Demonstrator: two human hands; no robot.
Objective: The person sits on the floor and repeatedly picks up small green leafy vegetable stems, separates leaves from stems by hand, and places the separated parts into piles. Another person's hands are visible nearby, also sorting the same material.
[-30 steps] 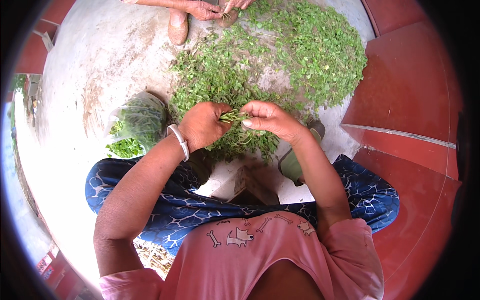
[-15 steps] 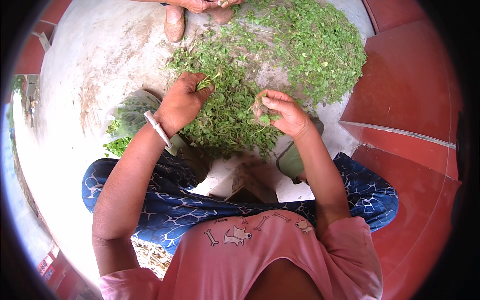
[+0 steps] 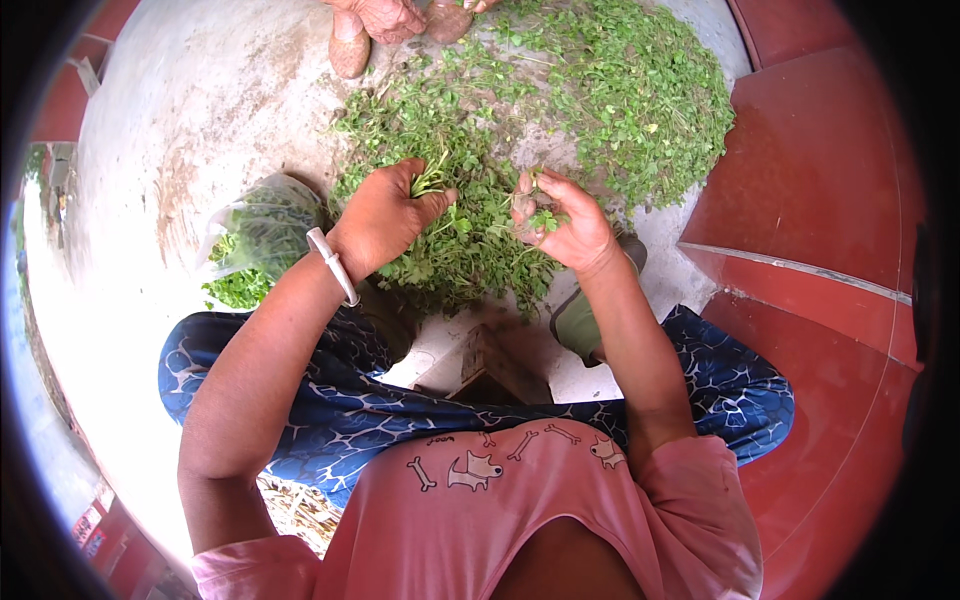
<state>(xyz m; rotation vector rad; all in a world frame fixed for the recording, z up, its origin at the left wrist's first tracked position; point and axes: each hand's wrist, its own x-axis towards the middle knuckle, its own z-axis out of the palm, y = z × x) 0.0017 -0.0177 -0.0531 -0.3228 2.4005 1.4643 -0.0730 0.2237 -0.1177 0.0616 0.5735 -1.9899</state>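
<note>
My left hand (image 3: 390,217) is closed on a small bunch of green leafy stems (image 3: 430,180), whose pale ends stick out past the thumb. A white bracelet circles that wrist. To its right, my right hand (image 3: 572,222) pinches a small sprig of leafy greens (image 3: 545,218) between thumb and fingers; the fingertips look soiled. Both hands hang above a loose pile of leafy greens (image 3: 470,260) heaped on the ground between my feet. The kind of plant is hard to tell, though the leaves are small and lobed.
A clear plastic bag of greens (image 3: 265,235) stands left of my left forearm. Another wide spread of greens (image 3: 650,110) covers the ground at the far right. Across from me are another person's hands (image 3: 385,15) and shoes (image 3: 349,45). Red panels (image 3: 810,170) line the right side.
My left hand has moved slightly right and down, still gripping its bunch. My right hand has barely shifted, its sprig turned a little. The other person's hands have lowered toward their shoes.
</note>
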